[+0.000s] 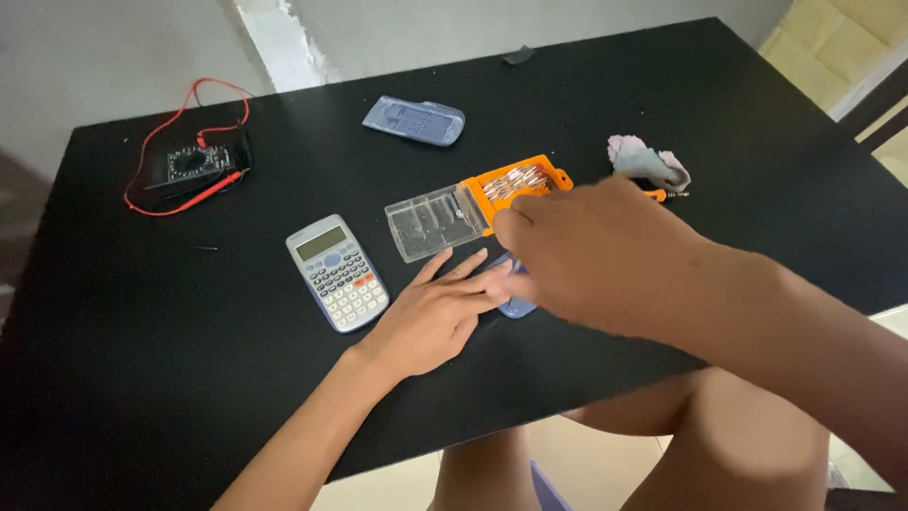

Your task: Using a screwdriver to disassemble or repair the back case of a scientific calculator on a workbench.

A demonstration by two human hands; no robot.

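My left hand point(437, 314) lies flat on the black table point(142, 378), its fingers spread and pressing on a small blue-grey object point(516, 306) that is mostly hidden. My right hand point(596, 251) hovers over that object, blurred, with its fingers curled; whether it holds anything is hidden. Just left of my left hand lies a grey scientific calculator point(338, 272). Beyond my hands sits an orange screwdriver bit case point(515, 183) with its clear lid point(436, 221) slid open to the left.
A blue-grey calculator cover point(414, 121) lies further back. A black multimeter point(194, 166) with red leads rests at the far left. A crumpled cloth point(649, 163) sits at the right, beside an orange tool tip. My bare knees show below the table's near edge.
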